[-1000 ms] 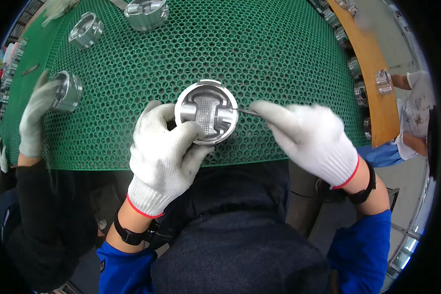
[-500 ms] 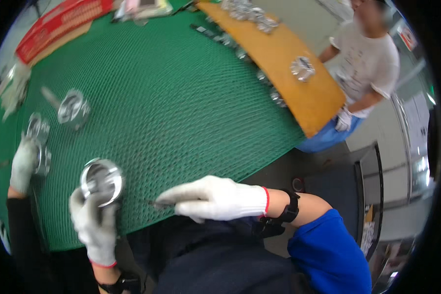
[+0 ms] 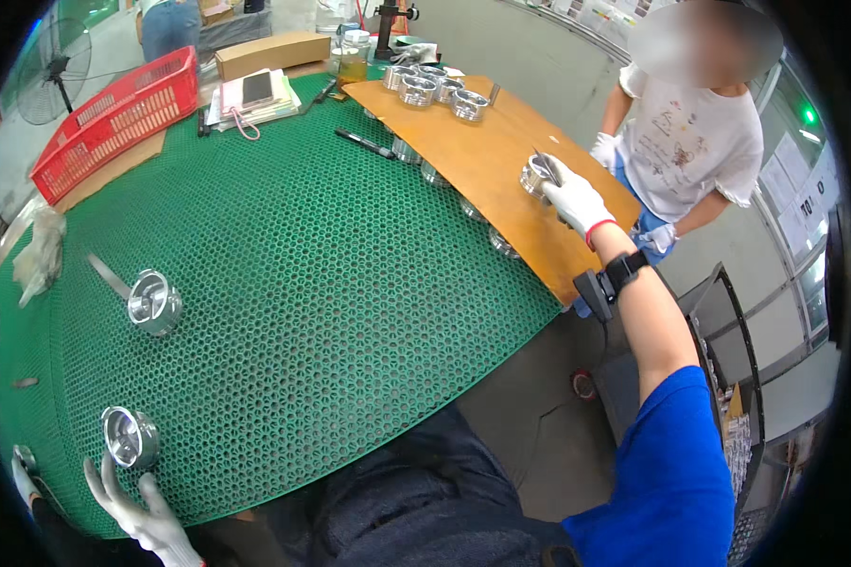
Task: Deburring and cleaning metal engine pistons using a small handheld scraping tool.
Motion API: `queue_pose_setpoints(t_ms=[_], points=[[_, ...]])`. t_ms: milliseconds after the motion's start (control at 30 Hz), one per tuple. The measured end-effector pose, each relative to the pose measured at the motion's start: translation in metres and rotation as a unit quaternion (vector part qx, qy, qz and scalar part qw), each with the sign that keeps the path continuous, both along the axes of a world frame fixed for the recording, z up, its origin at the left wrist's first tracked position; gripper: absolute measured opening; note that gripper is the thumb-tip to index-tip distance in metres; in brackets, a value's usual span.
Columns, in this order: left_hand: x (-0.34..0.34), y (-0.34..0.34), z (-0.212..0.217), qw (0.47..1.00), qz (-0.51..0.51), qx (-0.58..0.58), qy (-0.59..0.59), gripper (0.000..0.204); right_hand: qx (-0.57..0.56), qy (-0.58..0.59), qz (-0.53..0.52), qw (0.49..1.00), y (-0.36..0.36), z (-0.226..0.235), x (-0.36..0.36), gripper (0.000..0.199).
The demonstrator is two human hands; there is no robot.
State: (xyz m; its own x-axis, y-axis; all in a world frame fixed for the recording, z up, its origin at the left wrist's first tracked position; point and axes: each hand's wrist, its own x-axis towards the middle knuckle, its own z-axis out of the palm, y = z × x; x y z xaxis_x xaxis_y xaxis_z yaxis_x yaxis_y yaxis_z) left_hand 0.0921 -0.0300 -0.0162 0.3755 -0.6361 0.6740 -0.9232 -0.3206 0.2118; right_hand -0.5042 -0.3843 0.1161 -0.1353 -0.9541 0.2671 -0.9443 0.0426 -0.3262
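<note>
A: What is the right hand [image 3: 574, 200] doing, up at the right of the frame?

B: It is reaching out over the orange board [image 3: 482, 156], gloved fingers curled onto a shiny metal piston [image 3: 536, 174] near the board's right edge, with a thin tool poking up between them. I cannot tell whether they are pinching the piston or only the tool.

A: And the left hand [image 3: 151, 518]?

B: It is hovering spread open at the lower left, fingers apart, just below another piston [image 3: 129, 437] on the green honeycomb mat [image 3: 331, 283] and gripping nothing.

A: How should the reach go?

B: I'd say it is calling for a firm grip low on the piston's skirt, lifting straight so it isn't dragging across the board.

A: Counts?

B: I am counting two pistons in the open on the mat, four clustered at the board's top end [image 3: 432, 88], one under the right hand, and several more peeking out below the board's edge. One red basket [image 3: 113, 118] is sitting at upper left.
</note>
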Motion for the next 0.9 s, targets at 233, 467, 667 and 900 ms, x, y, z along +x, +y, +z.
queue_pose_setpoints(t_ms=[233,467,667,900], points=[[-0.078,-0.003,0.034,0.983,-0.165,0.059,0.053,0.04,0.124,-0.052,0.005,0.991,0.015,0.005,0.047,0.052],[-0.127,-0.049,0.046,0.939,-0.309,0.133,0.069,0.06,0.072,0.081,0.497,0.861,0.107,-0.037,0.185,0.02],[-0.115,-0.06,0.055,0.925,-0.329,0.191,0.018,0.056,0.13,-0.062,0.596,0.79,0.151,-0.058,0.247,0.038],[-0.14,-0.044,0.029,0.926,-0.315,0.078,0.193,0.045,0.244,-0.065,0.532,0.808,0.157,-0.041,0.207,0.043]])
